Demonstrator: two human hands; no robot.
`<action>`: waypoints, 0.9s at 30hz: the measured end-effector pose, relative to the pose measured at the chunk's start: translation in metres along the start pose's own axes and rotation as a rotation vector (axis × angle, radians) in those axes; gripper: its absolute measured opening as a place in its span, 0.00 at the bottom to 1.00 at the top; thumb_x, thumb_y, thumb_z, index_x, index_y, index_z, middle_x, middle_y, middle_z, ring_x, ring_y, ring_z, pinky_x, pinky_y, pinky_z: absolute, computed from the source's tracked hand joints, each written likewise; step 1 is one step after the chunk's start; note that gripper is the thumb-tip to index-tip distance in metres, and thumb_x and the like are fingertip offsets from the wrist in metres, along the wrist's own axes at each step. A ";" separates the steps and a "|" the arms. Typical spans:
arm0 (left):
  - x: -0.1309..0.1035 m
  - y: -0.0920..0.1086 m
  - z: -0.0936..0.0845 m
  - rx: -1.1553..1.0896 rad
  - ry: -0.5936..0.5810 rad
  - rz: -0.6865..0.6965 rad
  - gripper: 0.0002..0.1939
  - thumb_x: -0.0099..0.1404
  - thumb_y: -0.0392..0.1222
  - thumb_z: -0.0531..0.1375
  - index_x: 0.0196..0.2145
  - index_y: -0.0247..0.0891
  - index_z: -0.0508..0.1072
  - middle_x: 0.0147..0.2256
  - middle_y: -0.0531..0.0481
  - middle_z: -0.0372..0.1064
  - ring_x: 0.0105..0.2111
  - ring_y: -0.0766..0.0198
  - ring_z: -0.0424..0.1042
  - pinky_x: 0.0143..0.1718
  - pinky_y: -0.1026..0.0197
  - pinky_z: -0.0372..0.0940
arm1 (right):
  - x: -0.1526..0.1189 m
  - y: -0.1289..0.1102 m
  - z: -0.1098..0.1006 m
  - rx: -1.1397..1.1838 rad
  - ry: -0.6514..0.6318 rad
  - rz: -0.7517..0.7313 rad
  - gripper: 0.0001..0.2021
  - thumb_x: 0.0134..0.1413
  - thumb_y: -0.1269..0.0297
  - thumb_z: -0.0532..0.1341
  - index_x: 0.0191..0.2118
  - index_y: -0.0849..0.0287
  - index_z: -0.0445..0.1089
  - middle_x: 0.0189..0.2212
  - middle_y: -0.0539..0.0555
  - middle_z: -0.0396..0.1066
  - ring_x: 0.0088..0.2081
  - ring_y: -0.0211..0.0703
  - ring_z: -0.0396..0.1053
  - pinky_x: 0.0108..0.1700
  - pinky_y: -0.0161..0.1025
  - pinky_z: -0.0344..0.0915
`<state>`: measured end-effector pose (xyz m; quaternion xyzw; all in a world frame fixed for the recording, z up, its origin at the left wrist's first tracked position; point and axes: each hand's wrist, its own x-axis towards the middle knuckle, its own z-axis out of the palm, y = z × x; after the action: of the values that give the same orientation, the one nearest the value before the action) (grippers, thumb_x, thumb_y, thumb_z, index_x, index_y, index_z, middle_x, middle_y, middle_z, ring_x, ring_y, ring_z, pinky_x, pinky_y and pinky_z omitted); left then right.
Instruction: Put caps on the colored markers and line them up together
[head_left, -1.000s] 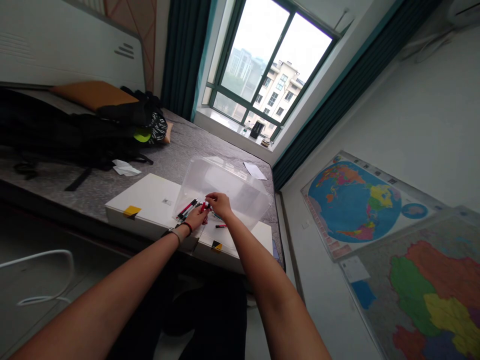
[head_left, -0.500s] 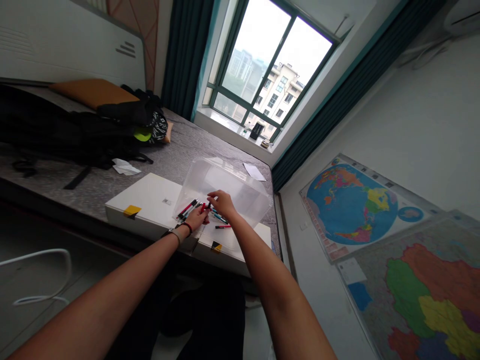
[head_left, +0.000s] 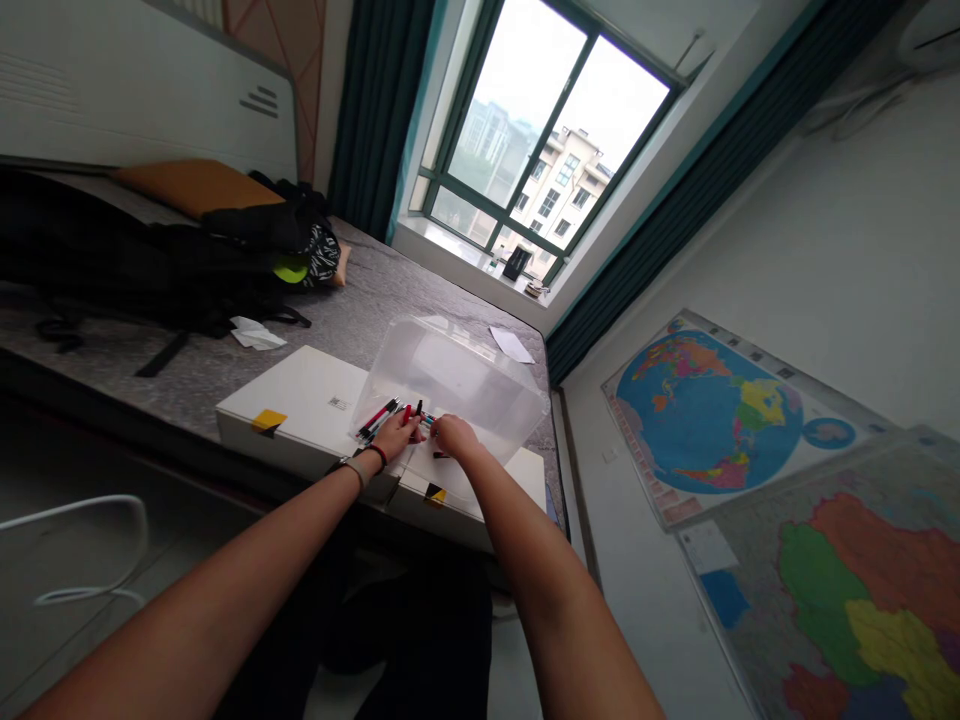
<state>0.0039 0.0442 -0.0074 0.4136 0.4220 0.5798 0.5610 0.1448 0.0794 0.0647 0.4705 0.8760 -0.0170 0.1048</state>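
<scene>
Two hands (head_left: 393, 437), pens (head_left: 406, 414), unreadable box label (head_left: 338, 403)

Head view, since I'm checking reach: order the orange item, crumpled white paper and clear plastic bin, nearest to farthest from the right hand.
1. Clear plastic bin: at the right hand.
2. Crumpled white paper: left, beyond the white box.
3. Orange item: far left, at the back.

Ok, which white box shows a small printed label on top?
The left white box: its label shows beside the clear bin. None shows on the right white box.
</scene>
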 end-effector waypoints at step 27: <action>-0.001 -0.004 0.000 0.096 0.004 0.052 0.20 0.57 0.56 0.60 0.37 0.36 0.68 0.18 0.55 0.67 0.25 0.61 0.73 0.33 0.57 0.69 | -0.001 0.011 -0.004 -0.177 -0.076 -0.140 0.09 0.55 0.70 0.59 0.42 0.62 0.74 0.43 0.62 0.73 0.42 0.47 0.73 0.42 0.37 0.67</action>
<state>0.0050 0.0435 -0.0116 0.4495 0.4397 0.5742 0.5244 0.1538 0.0855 0.0694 0.3962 0.9001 0.0352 0.1776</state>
